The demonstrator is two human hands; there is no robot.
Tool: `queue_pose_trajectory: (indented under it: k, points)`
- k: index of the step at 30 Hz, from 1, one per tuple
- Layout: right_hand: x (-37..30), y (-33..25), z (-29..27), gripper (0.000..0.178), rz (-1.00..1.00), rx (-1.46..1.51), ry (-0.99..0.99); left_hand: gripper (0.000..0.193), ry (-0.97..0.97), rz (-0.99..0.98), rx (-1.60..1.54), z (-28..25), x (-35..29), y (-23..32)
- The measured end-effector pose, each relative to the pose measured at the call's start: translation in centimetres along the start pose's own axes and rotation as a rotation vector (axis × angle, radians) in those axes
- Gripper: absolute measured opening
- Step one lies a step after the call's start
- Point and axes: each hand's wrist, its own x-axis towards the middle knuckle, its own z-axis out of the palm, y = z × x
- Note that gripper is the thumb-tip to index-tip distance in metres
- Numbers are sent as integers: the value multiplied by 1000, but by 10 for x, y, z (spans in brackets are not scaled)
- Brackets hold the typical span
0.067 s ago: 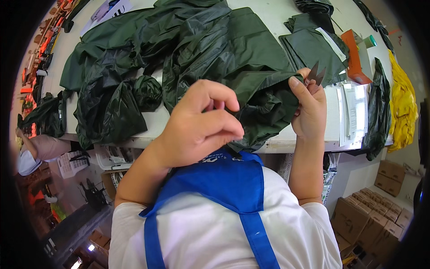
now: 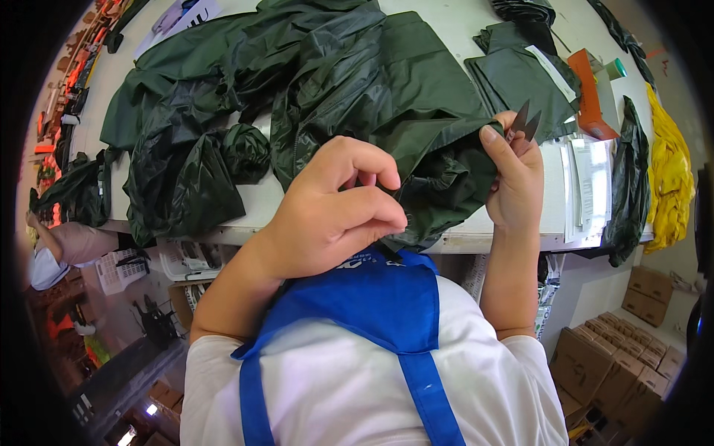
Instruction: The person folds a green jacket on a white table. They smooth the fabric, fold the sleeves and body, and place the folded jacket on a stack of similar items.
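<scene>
A large dark green, shiny garment (image 2: 327, 82) lies bunched over the white table (image 2: 256, 212). Its near right edge is lifted in my right hand (image 2: 515, 171), thumb pressed on the fabric. That same hand also keeps a small pair of scissors (image 2: 526, 123), whose pointed blades stick up past the fingers, spread apart. My left hand (image 2: 331, 208) hovers just left of the lifted fabric. Its index finger and thumb are bent with a gap between the tips, and I see nothing between them. The other left fingers are mostly hidden.
Folded dark green pieces (image 2: 520, 85) and an orange box (image 2: 593, 97) lie at the far right, near white papers (image 2: 586, 186). Yellow fabric (image 2: 668, 171) hangs off the right end. Cardboard boxes (image 2: 595, 364) stand below right. Another person (image 2: 71, 245) is at the far left.
My left hand has shifted very slightly right and down. My right hand keeps the fabric and scissors almost in place.
</scene>
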Motion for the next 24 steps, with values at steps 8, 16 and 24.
queue_pose_trajectory:
  k: [8, 16, 24]
  points:
    - [-6, -2, 7, 20, -162, -147, 24, 16, -116, 122, 69, 4, 7, -6]
    - [13, 0, -9, 16, -153, -134, 11, 11, -568, -59, 228, -3, 22, -7]
    - [6, -9, -11, 18, -225, -106, 74, 5, -676, -515, -613, -8, 29, -28]
